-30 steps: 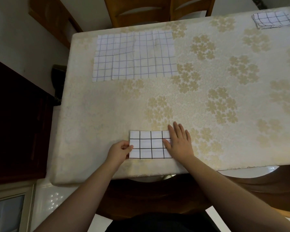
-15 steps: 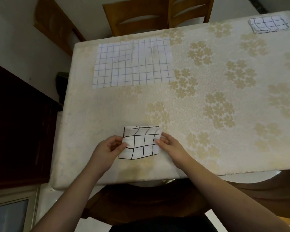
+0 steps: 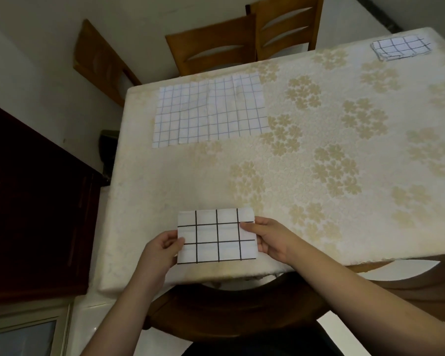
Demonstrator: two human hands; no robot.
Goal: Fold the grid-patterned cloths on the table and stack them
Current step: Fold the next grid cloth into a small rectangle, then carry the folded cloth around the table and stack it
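Cream floral tablecloth covers the table (image 3: 319,155), and at its near edge, about 6 o'clock, lies the folded black-grid cloth (image 3: 216,236). Left hand (image 3: 162,250) pinches its left edge, thumb on top; right hand (image 3: 270,240) pinches its right edge, thumb lying over the grid. At 11 o'clock a larger blue-grid cloth (image 3: 210,113) lies spread flat. At 1 o'clock, by the far corner, sits a small folded grid cloth (image 3: 400,48). Wooden chairs (image 3: 213,51) stand beyond at 12 o'clock.
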